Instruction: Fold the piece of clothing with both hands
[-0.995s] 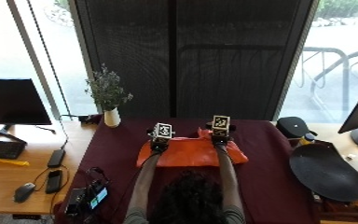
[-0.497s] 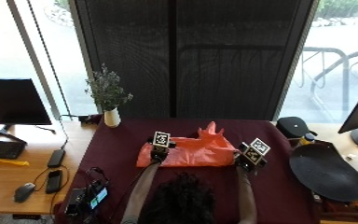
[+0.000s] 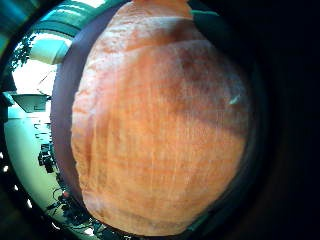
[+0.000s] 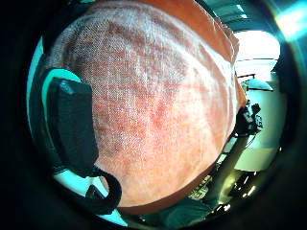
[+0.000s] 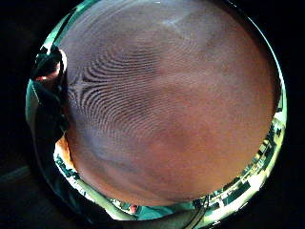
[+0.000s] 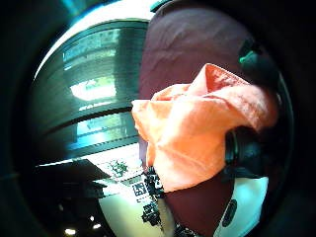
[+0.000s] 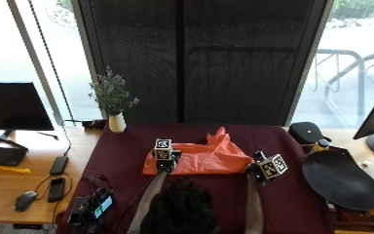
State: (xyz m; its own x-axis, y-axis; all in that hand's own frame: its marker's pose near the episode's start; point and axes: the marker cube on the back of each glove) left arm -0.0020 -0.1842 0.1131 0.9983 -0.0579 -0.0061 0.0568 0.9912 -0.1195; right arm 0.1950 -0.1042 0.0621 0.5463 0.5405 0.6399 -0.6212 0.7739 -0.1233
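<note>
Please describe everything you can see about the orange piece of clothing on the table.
The orange woven-looking piece of clothing lies mostly flat on the dark maroon tablecloth, spread sideways before the person. One part near its far edge stands up in a crumpled peak. The left hand rests on its left end. The right hand pinches its right corner, where the cloth bunches. Its surface shows a fine weave and soft wrinkles.

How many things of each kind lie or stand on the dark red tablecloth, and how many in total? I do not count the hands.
Orange cloth garment: 1
White vase with a plant: 1
Black round bag: 1
Black device with a lit screen: 1
Total: 4
</note>
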